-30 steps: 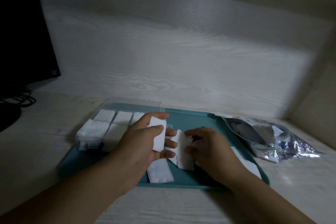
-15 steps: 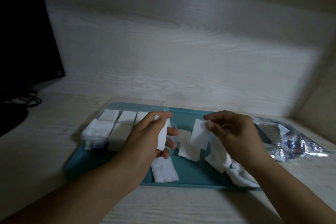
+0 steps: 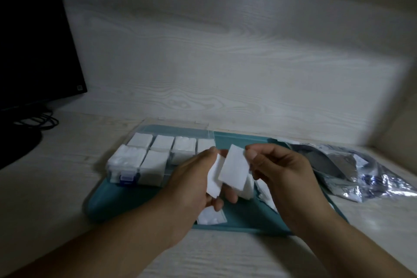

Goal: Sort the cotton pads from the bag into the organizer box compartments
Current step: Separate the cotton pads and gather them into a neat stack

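Nearest to me, my two forearms reach in over the pale wood-grain desk [image 3: 56, 187]. Just beyond them a loose cotton pad [image 3: 211, 216] lies flat on the teal tray [image 3: 126, 201], close to its near edge and partly under my left hand [image 3: 194, 178]. That hand is curled around a small stack of pads [image 3: 214, 177], thumb on top and fingers underneath, held above the middle of the tray. My right hand [image 3: 277, 169] pinches a single pad [image 3: 234, 169] between thumb and forefinger at its upper right corner; the pad hangs tilted and overlaps the front of the stack in my left hand, though whether they touch I cannot tell. Below my right hand more loose pads [image 3: 265, 192] lie on the tray, partly hidden by the wrist.

To the left, the clear organizer box [image 3: 158, 156] sits on the tray's left end with its lid open toward the back. Its visible compartments hold white pads, and a blue latch [image 3: 126, 179] shows on its near wall. To the right, the crumpled silver bag [image 3: 361, 171] lies on the desk, overlapping the tray's right end, its mouth facing the tray.

Farther back on the left stands a dark monitor [image 3: 33, 40] with black cables [image 3: 38, 119] coiled at its foot. Behind everything runs a pale wood-grain back panel [image 3: 225, 63].
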Demonstrator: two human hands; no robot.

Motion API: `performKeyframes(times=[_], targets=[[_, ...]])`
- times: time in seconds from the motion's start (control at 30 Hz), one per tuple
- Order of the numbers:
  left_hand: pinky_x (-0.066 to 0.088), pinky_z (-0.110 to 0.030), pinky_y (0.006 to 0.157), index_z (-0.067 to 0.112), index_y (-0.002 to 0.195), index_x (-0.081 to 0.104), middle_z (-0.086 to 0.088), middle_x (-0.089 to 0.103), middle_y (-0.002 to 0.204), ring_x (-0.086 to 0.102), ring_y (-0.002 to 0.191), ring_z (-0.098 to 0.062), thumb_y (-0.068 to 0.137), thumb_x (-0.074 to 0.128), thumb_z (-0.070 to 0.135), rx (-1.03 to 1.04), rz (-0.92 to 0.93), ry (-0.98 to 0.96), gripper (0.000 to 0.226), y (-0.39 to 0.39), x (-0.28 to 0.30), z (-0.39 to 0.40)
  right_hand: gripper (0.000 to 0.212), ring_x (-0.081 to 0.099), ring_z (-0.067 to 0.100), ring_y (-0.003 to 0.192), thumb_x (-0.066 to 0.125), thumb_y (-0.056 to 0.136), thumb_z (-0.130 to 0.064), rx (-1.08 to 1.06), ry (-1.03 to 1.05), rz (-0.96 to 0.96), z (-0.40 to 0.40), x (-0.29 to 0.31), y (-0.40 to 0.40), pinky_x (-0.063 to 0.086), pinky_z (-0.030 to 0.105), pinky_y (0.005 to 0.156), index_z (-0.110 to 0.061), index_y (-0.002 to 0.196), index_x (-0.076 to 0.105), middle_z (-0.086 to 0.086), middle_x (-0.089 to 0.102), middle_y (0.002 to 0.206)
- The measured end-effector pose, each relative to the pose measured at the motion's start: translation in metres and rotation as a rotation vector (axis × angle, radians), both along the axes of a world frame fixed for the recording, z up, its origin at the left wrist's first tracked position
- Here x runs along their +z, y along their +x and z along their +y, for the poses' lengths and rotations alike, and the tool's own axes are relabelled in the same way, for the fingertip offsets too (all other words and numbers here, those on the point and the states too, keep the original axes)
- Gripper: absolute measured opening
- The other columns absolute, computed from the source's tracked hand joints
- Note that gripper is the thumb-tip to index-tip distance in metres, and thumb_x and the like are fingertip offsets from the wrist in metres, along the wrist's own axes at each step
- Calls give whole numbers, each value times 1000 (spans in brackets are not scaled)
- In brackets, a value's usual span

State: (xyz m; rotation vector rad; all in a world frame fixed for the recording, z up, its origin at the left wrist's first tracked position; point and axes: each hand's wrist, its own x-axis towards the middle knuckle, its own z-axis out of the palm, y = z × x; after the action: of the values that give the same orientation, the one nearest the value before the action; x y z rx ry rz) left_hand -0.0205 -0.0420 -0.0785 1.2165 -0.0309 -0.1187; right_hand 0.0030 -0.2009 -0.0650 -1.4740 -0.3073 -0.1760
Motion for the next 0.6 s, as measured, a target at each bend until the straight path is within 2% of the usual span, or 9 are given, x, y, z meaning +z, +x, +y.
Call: performKeyframes(times=[0.07, 0.13, 0.2, 0.3, 0.37, 0.43, 0.5, 0.6], targets=[[37, -28, 47, 10, 117, 65, -20, 72, 88, 60, 56, -25, 105, 34, 35, 6, 9, -28, 41, -1, 2, -1, 16, 54, 17, 66, 72, 70, -18, 81, 112, 45, -4, 4, 1, 42, 32, 64, -7, 81, 75, 10, 64, 72], [40, -29, 49, 9, 117, 64, -20, 72, 86, 61, 56, -26, 105, 34, 36, -4, 43, -74, 43, -2, 4, -3, 12, 57, 17, 66, 73, 70, -17, 70, 87, 27, -4, 6, 0, 46, 28, 62, -9, 79, 75, 10, 67, 73], [46, -29, 50, 11, 118, 62, -20, 73, 87, 64, 58, -26, 103, 32, 41, -44, 71, -129, 46, -3, 6, -6, 4, 63, 13, 65, 76, 74, -9, -44, -81, -55, 0, 3, -4, 50, 22, 59, -12, 76, 75, 5, 72, 71], [51, -30, 50, 14, 119, 63, -18, 74, 95, 68, 64, -27, 100, 36, 42, -68, 68, -144, 43, -4, 4, -9, 17, 61, 3, 58, 76, 80, -6, -150, -333, -197, 9, -5, -8, 49, 17, 55, -22, 74, 73, -5, 71, 71], [48, -30, 50, 13, 121, 63, -21, 72, 103, 67, 67, -27, 100, 43, 31, -58, 49, -106, 35, -5, 5, -7, 17, 61, 1, 62, 75, 82, -10, -175, -430, -253, 8, -7, -9, 47, 15, 58, -26, 79, 72, -12, 71, 74], [45, -29, 51, 12, 117, 64, -21, 72, 100, 66, 63, -24, 101, 45, 20, -44, 26, -73, 26, -6, 7, -5, 13, 64, 2, 71, 71, 85, -17, -171, -460, -277, 4, -6, -9, 48, 15, 64, -30, 89, 71, -15, 71, 78], [43, -30, 53, 12, 109, 66, -18, 73, 93, 65, 59, -22, 99, 48, 8, -7, 32, -69, 21, -6, 10, -4, 12, 64, 3, 78, 66, 89, -23, -176, -413, -241, 1, -4, -6, 49, 15, 66, -31, 98, 70, -13, 70, 83], [39, -26, 54, 11, 106, 63, -18, 71, 89, 57, 55, -21, 98, 48, -1, 28, 62, -103, 21, -5, 16, -4, 19, 63, 2, 87, 64, 91, -26, -198, -348, -121, -3, -5, 3, 50, 16, 69, -30, 109, 67, -8, 69, 96]])
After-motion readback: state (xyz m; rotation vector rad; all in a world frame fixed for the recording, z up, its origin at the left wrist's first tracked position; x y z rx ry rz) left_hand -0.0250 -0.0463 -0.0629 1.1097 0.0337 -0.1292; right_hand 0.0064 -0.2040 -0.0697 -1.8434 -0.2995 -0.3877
